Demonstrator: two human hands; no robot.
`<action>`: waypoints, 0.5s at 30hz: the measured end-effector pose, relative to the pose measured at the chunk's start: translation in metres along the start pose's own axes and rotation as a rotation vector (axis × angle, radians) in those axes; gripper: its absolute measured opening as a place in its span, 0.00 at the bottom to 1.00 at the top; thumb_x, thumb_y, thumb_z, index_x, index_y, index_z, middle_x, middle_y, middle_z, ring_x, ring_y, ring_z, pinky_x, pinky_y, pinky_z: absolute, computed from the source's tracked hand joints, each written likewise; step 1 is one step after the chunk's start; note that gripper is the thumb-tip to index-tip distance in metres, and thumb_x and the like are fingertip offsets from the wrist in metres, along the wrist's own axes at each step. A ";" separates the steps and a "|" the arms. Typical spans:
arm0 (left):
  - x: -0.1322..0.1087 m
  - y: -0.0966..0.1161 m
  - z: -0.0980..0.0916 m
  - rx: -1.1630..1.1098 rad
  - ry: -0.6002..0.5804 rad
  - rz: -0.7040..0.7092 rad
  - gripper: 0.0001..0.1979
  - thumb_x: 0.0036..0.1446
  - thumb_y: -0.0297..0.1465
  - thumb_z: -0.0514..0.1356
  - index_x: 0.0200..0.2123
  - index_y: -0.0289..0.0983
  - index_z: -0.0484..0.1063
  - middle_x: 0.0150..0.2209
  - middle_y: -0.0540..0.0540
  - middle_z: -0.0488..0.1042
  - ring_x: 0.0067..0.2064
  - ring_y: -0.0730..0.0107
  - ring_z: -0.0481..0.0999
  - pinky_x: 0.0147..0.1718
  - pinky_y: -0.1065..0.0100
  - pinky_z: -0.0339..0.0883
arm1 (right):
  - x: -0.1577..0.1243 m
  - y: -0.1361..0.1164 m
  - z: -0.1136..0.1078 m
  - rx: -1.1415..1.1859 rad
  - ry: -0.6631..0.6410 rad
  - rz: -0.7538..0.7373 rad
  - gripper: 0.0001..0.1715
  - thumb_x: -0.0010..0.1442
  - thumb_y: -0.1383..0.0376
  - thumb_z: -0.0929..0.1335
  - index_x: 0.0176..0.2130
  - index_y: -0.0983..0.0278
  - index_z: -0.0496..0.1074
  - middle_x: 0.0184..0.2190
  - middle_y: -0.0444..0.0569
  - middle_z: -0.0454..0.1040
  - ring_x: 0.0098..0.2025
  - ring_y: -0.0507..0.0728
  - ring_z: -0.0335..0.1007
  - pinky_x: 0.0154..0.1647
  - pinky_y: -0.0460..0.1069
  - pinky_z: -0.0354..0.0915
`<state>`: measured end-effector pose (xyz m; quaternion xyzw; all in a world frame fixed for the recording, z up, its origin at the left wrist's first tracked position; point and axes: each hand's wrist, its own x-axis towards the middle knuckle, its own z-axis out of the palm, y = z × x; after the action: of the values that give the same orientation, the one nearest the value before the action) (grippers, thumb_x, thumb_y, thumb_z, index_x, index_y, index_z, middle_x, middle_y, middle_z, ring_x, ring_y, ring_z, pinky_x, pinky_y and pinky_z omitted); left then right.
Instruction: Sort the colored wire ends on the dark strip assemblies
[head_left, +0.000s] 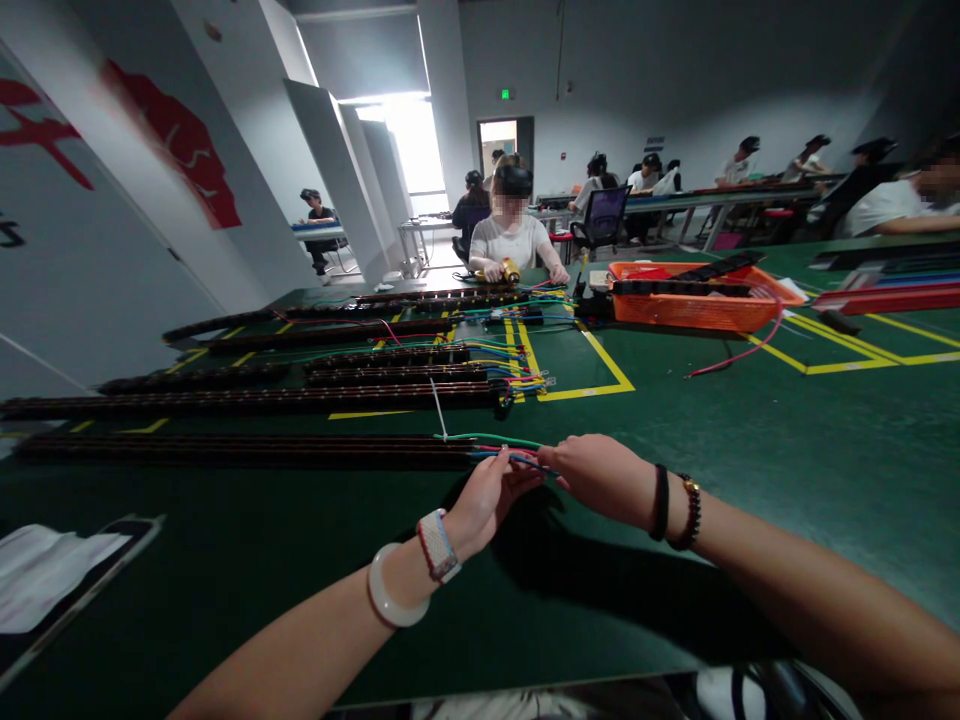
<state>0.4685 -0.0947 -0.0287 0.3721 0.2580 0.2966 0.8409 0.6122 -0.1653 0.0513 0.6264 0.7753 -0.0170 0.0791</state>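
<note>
My left hand (491, 492) is closed around a small bundle of coloured wires (517, 455), red and blue among them. Closed on the same wires a little farther along, my right hand (596, 475) hides their ends. The wires come out of the right end of a long black cable chain (247, 450) that lies across the green table. A green wire (502, 438) arches just behind my fingers. From the chain near its end, a white cable tie (439, 408) sticks up.
More black cable chains (247, 400) with loose wire ends lie beyond. An orange basket (682, 312) holds chain pieces at the back right. A co-worker (510, 235) across the table has a hand at a yellow tool (510, 270). White papers (52, 575) lie at the left.
</note>
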 end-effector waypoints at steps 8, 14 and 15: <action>-0.009 0.008 0.005 0.295 -0.185 -0.200 0.22 0.58 0.44 0.52 0.28 0.30 0.71 0.28 0.37 0.77 0.30 0.62 0.77 0.32 0.62 0.70 | 0.008 0.012 0.001 -0.012 -0.029 -0.100 0.16 0.59 0.73 0.61 0.40 0.63 0.76 0.34 0.53 0.77 0.36 0.59 0.75 0.33 0.48 0.67; -0.010 0.005 0.005 0.438 -0.313 -0.192 0.20 0.58 0.41 0.52 0.28 0.30 0.72 0.28 0.37 0.77 0.28 0.63 0.77 0.30 0.65 0.69 | 0.013 0.006 0.010 0.002 -0.070 -0.053 0.17 0.58 0.74 0.61 0.37 0.64 0.77 0.34 0.54 0.77 0.36 0.59 0.75 0.33 0.48 0.66; -0.010 0.005 0.005 0.439 -0.311 -0.190 0.20 0.58 0.42 0.53 0.28 0.30 0.72 0.28 0.37 0.77 0.28 0.64 0.77 0.30 0.65 0.69 | 0.013 0.007 0.011 0.004 -0.066 -0.048 0.16 0.58 0.74 0.61 0.37 0.64 0.77 0.33 0.54 0.77 0.36 0.59 0.75 0.32 0.48 0.66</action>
<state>0.4634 -0.1012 -0.0194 0.5605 0.2178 0.0931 0.7935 0.6179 -0.1529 0.0392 0.6070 0.7870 -0.0413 0.1029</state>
